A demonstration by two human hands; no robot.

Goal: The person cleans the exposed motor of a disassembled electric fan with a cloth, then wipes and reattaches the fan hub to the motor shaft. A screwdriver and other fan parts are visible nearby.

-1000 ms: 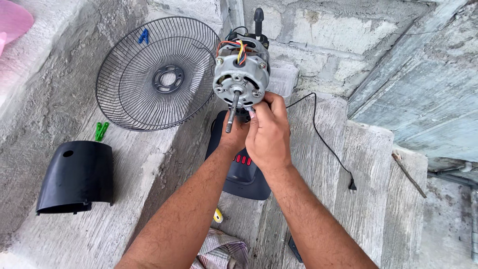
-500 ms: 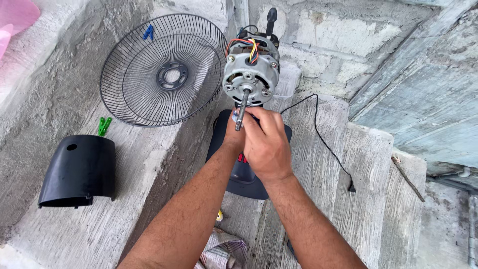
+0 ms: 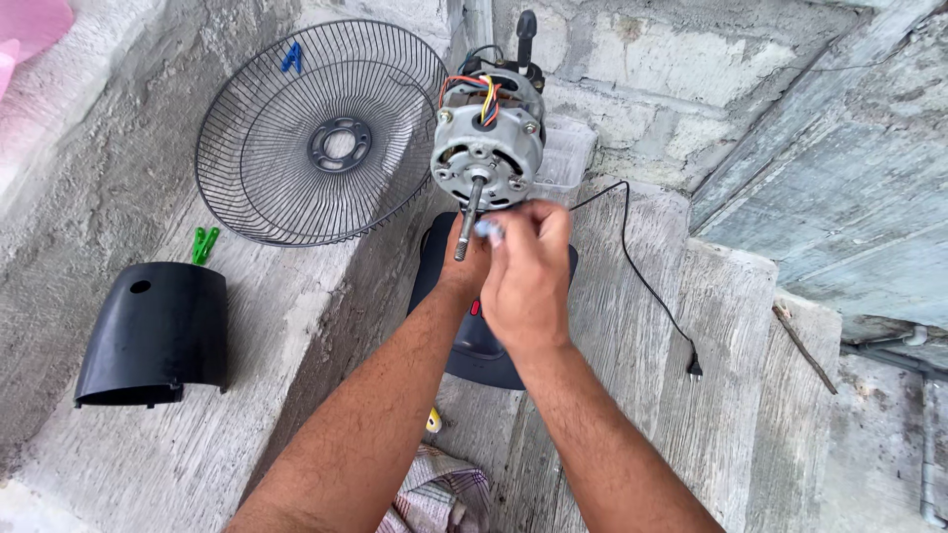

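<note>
**Bare fan motor on stand, both hands at its shaft**

Left to right:

- Black curved plastic motor cover (image 3: 150, 336) lies on the concrete ledge (image 3: 267, 326), well apart from the hands. Green clothes peg (image 3: 203, 245) just above it.
- Round black wire fan guard (image 3: 321, 133) leans on the wall, blue clip (image 3: 291, 57) on its upper rim.
- Silver bare fan motor (image 3: 487, 148) with coloured wires on top sits upright on the dark fan base (image 3: 474, 336). Steel shaft (image 3: 468, 219) points out toward the camera, tilted down.
- Left hand (image 3: 464, 266) sits under the shaft, mostly hidden behind the right; can't tell its grip.
- Right hand (image 3: 525, 266) just right of the shaft, grip narrow, fingertips pinched on a small pale blurred object (image 3: 488, 230) touching or nearly touching the shaft. Can't tell what it is.
- Black power cord (image 3: 642, 276) runs right across the concrete to its plug (image 3: 694, 368).
</note>
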